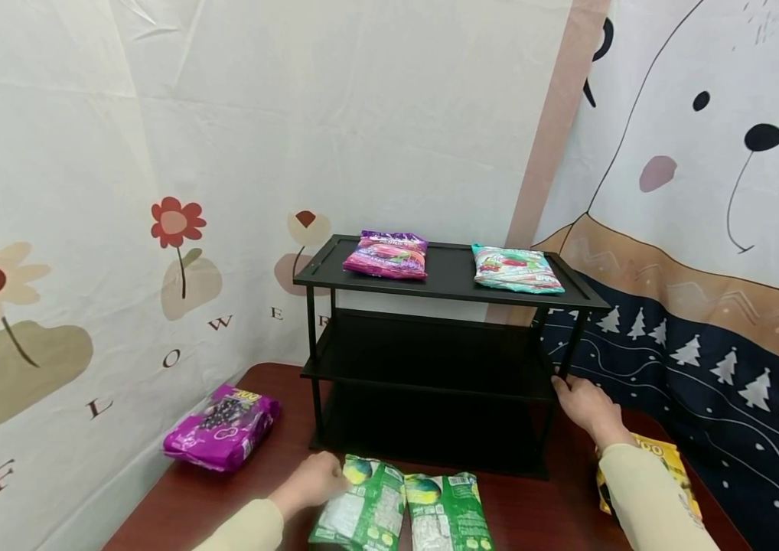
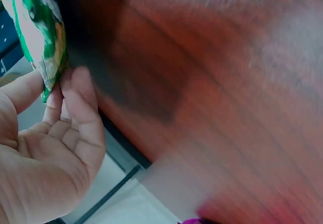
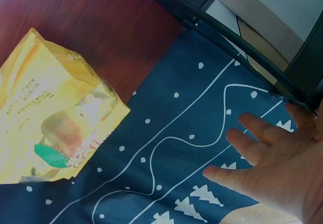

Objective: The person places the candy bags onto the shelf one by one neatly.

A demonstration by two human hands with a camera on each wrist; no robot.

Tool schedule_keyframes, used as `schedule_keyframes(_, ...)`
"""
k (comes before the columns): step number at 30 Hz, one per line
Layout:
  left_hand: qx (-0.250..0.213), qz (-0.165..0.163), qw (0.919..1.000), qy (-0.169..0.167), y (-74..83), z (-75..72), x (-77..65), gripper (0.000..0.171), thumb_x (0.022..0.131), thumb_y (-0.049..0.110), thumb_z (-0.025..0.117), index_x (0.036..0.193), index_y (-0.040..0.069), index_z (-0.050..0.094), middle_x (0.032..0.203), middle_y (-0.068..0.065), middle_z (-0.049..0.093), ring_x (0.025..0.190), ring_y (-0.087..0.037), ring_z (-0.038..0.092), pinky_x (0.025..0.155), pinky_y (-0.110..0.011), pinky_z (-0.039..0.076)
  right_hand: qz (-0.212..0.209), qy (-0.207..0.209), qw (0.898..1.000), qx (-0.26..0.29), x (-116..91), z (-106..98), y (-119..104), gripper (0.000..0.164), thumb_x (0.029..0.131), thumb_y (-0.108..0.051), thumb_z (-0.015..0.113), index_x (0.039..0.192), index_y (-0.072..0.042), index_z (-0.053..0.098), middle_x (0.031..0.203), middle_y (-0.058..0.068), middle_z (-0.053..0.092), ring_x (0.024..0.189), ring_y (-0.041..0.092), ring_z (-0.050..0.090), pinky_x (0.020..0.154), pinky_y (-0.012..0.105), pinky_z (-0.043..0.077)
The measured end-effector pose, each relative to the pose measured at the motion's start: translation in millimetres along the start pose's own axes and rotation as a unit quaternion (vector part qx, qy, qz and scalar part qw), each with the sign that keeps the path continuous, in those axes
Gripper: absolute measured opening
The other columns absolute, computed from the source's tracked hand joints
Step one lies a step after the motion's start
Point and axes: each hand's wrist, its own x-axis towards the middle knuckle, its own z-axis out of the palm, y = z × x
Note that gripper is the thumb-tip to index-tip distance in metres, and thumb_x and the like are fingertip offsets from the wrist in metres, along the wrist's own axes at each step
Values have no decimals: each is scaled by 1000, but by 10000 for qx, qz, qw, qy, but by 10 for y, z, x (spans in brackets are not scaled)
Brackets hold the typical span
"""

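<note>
In the head view two green snack bags lie side by side at the front of the table. My left hand (image 1: 317,478) pinches the edge of the left green snack bag (image 1: 365,509); the left wrist view shows its corner between thumb and fingers. The right green snack bag (image 1: 446,511) lies beside it. A black three-tier rack (image 1: 424,360) stands behind them. My right hand (image 1: 585,405) holds the rack's right side at the middle tier. In the right wrist view its other fingers (image 3: 247,146) spread loosely; the thumb is hidden.
On the rack's top tier lie a pink-purple bag (image 1: 389,256) and a teal-white bag (image 1: 516,268). A purple grape bag (image 1: 224,428) sits at the table's left edge. A yellow bag (image 3: 60,118) stands at the right, partly behind my right sleeve in the head view. Printed cloth hangs behind.
</note>
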Motion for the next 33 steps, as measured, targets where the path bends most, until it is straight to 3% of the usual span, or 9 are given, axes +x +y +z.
schedule_keyframes(6, -150, -5, 9997, 196, 25, -165, 26, 34, 81, 8, 68, 57, 16, 46, 51, 8, 41, 45, -9, 40, 45, -26, 33, -34, 30, 10000, 1, -1, -3, -3, 67, 107, -45, 28, 147, 8, 39, 145, 37, 36, 128, 60, 34, 97, 75, 27)
schedule_keyframes(11, -119, 123, 9995, 268, 71, -312, 57, 33, 85, 6, 69, 60, 14, 48, 54, 7, 41, 49, -10, 39, 49, -26, 35, -28, 23, 10000, 27, 0, -1, 8, 68, 107, -45, 28, 147, 9, 38, 145, 38, 36, 128, 60, 33, 98, 75, 26)
schedule_keyframes(17, 214, 231, 9979, 567, 149, -492, 100, 18, 85, 5, 72, 70, 9, 64, 66, 3, 56, 59, -12, 48, 56, -30, 41, -32, 38, 10000, 41, 5, 13, 14, 68, 107, -46, 28, 147, 8, 38, 146, 37, 35, 129, 60, 32, 98, 75, 25)
schedule_keyframes(21, 557, 260, 9953, 749, 213, -592, 142, 9, 85, 8, 75, 77, 12, 72, 75, 4, 65, 63, -12, 52, 59, -33, 45, -11, 57, 10000, 12, 0, 19, 12, 68, 107, -45, 28, 146, 10, 38, 145, 38, 36, 129, 60, 32, 98, 75, 26)
schedule_keyframes(24, 888, 502, 9910, 865, 255, -631, 172, 7, 86, 8, 76, 80, 12, 74, 78, 4, 68, 62, -11, 55, 58, -34, 47, 9, 69, 10000, 4, 0, 19, 11, 69, 107, -45, 28, 145, 11, 39, 145, 38, 36, 129, 60, 33, 98, 74, 26)
schedule_keyframes(26, 1212, 780, 9843, 1019, 279, -640, 191, 8, 86, 7, 75, 80, 13, 75, 78, 5, 68, 61, -9, 55, 55, -32, 47, 7, 62, 10000, 6, 4, 20, 14, 69, 107, -46, 28, 145, 11, 39, 145, 38, 36, 129, 60, 33, 98, 74, 27)
schedule_keyframes(28, 1691, 1133, 9714, 1224, 295, -637, 214, 13, 85, 6, 75, 76, 15, 73, 74, 7, 66, 58, -5, 51, 52, -29, 44, -2, 56, 10000, 15, 9, 22, 19, 70, 107, -46, 28, 146, 10, 39, 145, 38, 37, 128, 59, 34, 98, 74, 27)
schedule_keyframes(33, 2905, 2074, 9208, 1573, 302, -593, 246, 27, 85, 4, 74, 65, 18, 63, 64, 9, 51, 54, -5, 34, 50, -24, 30, -28, 29, 10000, 37, 19, 36, 40, 70, 107, -47, 26, 146, 9, 39, 145, 38, 36, 128, 59, 35, 98, 75, 27)
